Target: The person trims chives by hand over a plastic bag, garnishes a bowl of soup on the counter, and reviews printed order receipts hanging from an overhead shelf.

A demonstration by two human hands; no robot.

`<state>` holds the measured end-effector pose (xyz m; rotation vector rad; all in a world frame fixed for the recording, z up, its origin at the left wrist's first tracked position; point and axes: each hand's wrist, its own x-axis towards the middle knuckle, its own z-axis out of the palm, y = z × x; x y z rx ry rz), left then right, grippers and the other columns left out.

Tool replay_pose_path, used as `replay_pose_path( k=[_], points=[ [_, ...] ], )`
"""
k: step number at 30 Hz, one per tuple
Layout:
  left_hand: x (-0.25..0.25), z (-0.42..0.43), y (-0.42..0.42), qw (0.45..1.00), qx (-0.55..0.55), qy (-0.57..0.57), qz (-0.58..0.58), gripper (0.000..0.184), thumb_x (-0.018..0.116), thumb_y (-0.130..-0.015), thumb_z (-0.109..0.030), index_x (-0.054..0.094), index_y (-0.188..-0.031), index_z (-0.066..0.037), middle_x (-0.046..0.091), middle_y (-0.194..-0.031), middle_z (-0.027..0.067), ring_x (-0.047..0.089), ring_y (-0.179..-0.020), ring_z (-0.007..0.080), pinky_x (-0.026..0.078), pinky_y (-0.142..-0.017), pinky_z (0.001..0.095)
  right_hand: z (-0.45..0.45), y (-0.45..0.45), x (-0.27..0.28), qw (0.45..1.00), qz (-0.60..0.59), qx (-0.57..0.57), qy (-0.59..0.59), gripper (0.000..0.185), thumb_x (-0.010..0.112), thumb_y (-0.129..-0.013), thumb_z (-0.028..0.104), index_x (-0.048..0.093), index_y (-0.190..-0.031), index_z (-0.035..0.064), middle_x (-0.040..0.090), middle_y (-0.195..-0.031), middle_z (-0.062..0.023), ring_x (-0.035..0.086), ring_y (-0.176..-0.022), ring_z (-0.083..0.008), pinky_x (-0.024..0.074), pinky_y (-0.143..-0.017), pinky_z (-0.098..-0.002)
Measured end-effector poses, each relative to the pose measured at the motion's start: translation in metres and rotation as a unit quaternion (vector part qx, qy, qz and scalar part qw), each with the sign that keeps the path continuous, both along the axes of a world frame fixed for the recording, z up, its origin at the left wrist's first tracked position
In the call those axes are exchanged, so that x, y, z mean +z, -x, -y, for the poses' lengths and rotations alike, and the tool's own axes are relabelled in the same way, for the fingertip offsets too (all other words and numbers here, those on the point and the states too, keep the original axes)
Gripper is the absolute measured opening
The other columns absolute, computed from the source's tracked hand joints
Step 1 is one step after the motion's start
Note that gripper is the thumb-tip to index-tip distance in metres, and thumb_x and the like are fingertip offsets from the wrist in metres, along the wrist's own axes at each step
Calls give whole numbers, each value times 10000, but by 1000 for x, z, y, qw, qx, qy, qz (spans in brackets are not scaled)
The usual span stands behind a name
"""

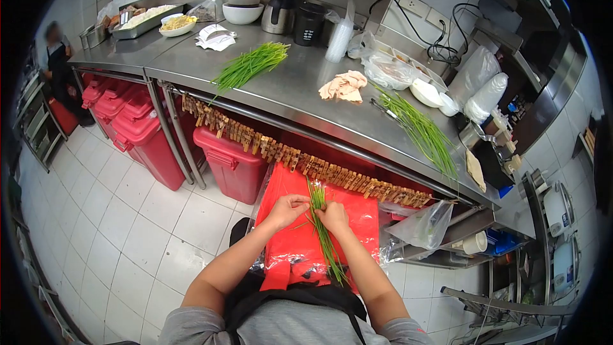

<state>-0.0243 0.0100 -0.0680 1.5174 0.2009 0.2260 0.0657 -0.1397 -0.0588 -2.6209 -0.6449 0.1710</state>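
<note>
A slim bunch of green chives [327, 246] lies slantwise over a red plastic bag [287, 252] at my lap. My right hand [333, 217] is closed around the upper part of the bunch. On its left side, my left hand [290, 209] pinches at the stalks with thumb and fingertips. A stray stalk or two stick out leftward below that hand. Exactly which stalks the left fingers grip is too small to see.
The steel counter [281, 99] ahead carries two chive piles [252, 65] [418, 124], a pinkish crumpled cloth [343, 86], bowls [242, 13] and a kettle [278, 11]. Wooden clothespins [306, 163] hang along its front edge. Red bins [230, 160] stand underneath. A person [60, 70] is at far left.
</note>
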Motion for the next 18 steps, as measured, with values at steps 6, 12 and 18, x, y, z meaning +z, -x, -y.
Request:
replay_pose_path(
  k=[6,12,18],
  points=[
    [1,-4,-4,1000,11,0,-26,200,572,-850,-74,621,-1035,-17,640,-908,57,578,-818,95,467,-730,234,11,-28,-24,998,-41,-13,-41,257,678,-684,241,646,-825,30,638,-779,-194,642,-735,-322,494,-676,-404],
    [-8,6,-23,998,41,53,15,208,571,-860,-100,609,-1032,12,639,-889,52,573,-802,89,457,-725,221,16,-38,-18,961,-165,15,-221,143,649,-780,173,638,-805,33,612,-655,-29,527,-509,-108,429,-470,-274],
    [22,15,-24,986,33,163,-23,208,623,-851,-183,633,-967,-10,635,-854,23,553,-739,59,437,-653,199,11,-5,40,923,-252,30,-289,128,629,-795,142,641,-838,21,614,-690,-7,538,-624,-101,438,-599,-265]
  ],
)
